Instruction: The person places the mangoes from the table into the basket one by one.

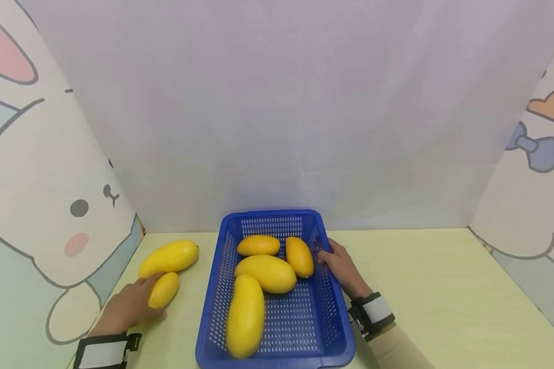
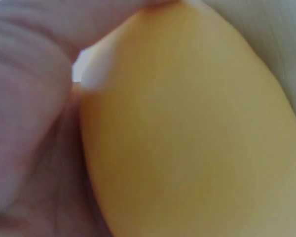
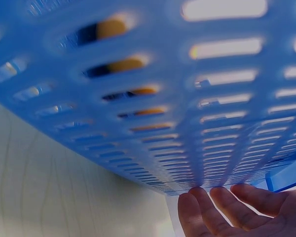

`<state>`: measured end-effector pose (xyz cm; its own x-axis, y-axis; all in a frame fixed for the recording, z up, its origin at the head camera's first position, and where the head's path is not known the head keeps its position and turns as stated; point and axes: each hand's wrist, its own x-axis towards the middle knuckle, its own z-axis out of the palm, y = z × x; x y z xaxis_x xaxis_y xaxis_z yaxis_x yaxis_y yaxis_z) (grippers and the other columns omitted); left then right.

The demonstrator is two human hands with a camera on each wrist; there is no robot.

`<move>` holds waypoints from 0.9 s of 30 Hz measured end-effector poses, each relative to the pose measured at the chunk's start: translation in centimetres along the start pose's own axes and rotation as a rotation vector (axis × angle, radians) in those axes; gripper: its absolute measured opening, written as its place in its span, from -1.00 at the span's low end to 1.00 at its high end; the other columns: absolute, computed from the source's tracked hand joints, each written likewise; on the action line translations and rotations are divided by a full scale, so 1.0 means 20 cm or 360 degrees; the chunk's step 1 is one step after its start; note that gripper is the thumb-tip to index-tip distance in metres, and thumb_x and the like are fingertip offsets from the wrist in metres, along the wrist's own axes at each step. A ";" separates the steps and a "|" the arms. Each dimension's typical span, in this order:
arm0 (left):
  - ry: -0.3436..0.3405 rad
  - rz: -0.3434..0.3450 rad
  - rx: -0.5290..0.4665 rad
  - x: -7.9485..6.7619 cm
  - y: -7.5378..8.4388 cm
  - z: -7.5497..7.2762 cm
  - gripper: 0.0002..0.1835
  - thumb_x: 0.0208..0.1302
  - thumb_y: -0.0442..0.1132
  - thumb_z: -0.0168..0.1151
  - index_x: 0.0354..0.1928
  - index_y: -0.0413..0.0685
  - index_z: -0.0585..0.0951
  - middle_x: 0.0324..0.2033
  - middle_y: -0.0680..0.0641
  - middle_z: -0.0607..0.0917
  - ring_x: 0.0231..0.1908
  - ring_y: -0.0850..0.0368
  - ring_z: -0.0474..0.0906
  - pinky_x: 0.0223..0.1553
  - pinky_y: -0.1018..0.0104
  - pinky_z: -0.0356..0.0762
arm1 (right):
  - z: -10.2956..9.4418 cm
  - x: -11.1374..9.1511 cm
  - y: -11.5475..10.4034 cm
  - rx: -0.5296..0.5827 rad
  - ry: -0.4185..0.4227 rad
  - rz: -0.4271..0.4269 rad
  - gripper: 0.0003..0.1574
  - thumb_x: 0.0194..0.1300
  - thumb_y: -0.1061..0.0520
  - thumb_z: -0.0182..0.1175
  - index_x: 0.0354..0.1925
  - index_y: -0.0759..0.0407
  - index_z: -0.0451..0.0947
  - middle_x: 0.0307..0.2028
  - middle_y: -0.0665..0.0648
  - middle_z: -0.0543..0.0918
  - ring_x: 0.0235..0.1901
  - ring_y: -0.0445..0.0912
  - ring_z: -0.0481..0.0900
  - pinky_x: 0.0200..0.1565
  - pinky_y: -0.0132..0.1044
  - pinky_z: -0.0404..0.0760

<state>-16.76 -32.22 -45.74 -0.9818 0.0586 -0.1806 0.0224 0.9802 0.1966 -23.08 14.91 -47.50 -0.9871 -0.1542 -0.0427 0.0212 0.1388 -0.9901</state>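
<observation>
My left hand (image 1: pixel 136 303) holds a small yellow mango (image 1: pixel 165 290) at the left of the table, its fingers and thumb round the fruit. In the left wrist view the held mango (image 2: pixel 192 128) fills most of the picture. Just behind it lies a larger yellow mango (image 1: pixel 170 257). My right hand (image 1: pixel 343 269) grips the right side of a blue plastic basket (image 1: pixel 291 328), thumb over the rim. Seen from the right wrist, the fingertips (image 3: pixel 222 195) press against its slotted outer wall. Several mangoes lie in the basket, among them a long one (image 1: pixel 245 318) at the near left.
The basket stands on a pale yellow-green table (image 1: pixel 434 287) with wood grain. A whitish sheet (image 1: pixel 300 113) rises along the back edge. Cartoon-printed panels stand at the left (image 1: pixel 37 205) and right (image 1: pixel 531 205).
</observation>
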 end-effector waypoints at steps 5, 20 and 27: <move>0.0008 0.0005 -0.0011 0.00 0.00 0.00 -0.01 -0.07 0.07 0.58 0.36 -0.25 0.38 -0.04 -0.33 0.60 -0.22 -0.19 0.55 -0.24 -0.20 0.55 | 0.00 0.00 0.00 -0.0010 0.0004 0.0002 -0.34 0.19 0.32 0.00 0.30 0.37 0.35 -0.01 0.46 0.49 -0.28 0.16 0.59 -0.29 -0.12 0.66; -0.0008 0.0073 -0.0059 0.00 0.00 -0.01 -0.02 -0.04 0.05 0.57 0.39 -0.22 0.36 -0.04 -0.31 0.61 -0.21 -0.17 0.56 -0.21 -0.21 0.55 | 0.00 0.01 0.01 -0.0026 0.0030 0.0013 -0.36 0.20 0.33 0.01 0.28 0.36 0.37 -0.03 0.44 0.50 -0.33 0.10 0.59 -0.31 -0.12 0.65; 0.0026 0.0112 -0.0053 -0.02 0.01 -0.03 -0.05 -0.02 0.04 0.56 0.36 -0.26 0.38 -0.05 -0.30 0.61 -0.22 -0.14 0.55 -0.20 -0.18 0.55 | 0.00 0.00 0.01 -0.0013 0.0019 0.0009 -0.36 0.21 0.32 0.02 0.29 0.34 0.36 -0.02 0.43 0.50 -0.32 0.10 0.60 -0.30 -0.10 0.66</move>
<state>-16.53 -32.08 -45.02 -0.9810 0.1235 -0.1497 0.0851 0.9669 0.2404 -23.13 14.84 -47.65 -0.9888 -0.1417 -0.0466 0.0254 0.1478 -0.9887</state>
